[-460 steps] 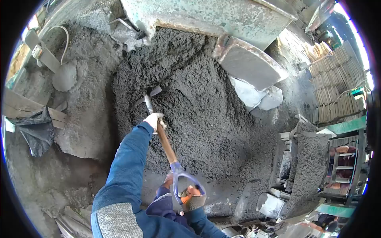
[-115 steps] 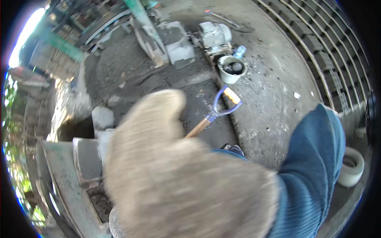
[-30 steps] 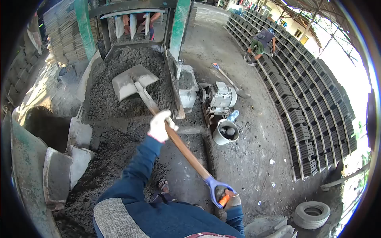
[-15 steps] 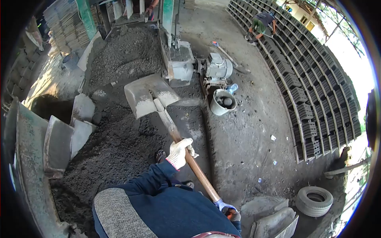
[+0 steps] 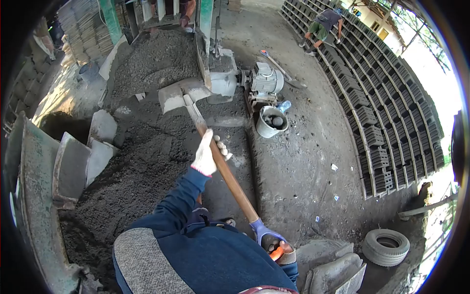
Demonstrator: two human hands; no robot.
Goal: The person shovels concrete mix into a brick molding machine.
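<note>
A long shovel (image 5: 230, 181) with a brown wooden shaft slants across the middle of the view. Around its shaft closes my left hand (image 5: 203, 156), in a white knitted glove. My right hand (image 5: 282, 252), close to my body, grips the purple handle at the shovel's end; an orange part shows by its fingers. The metal blade (image 5: 172, 98) is up at the edge of a heap of dark, crumbly material (image 5: 156, 61), and its load, if any, cannot be made out. More dark loose material (image 5: 132, 196) covers the ground to my left.
A grey motor (image 5: 267, 81) and a bucket (image 5: 271, 122) holding rounded lumps stand right of the blade. Curved slabs (image 5: 71, 169) lean at left. Another shovel (image 5: 281, 68) lies behind. A person (image 5: 323, 27) bends by long racks (image 5: 377, 108). A tyre (image 5: 387, 247) lies front right.
The shovel has moved forward, its blade now farther away by the heap. My left arm has stretched out with it, and the purple handle shows more fully. The person by the racks has shifted slightly.
</note>
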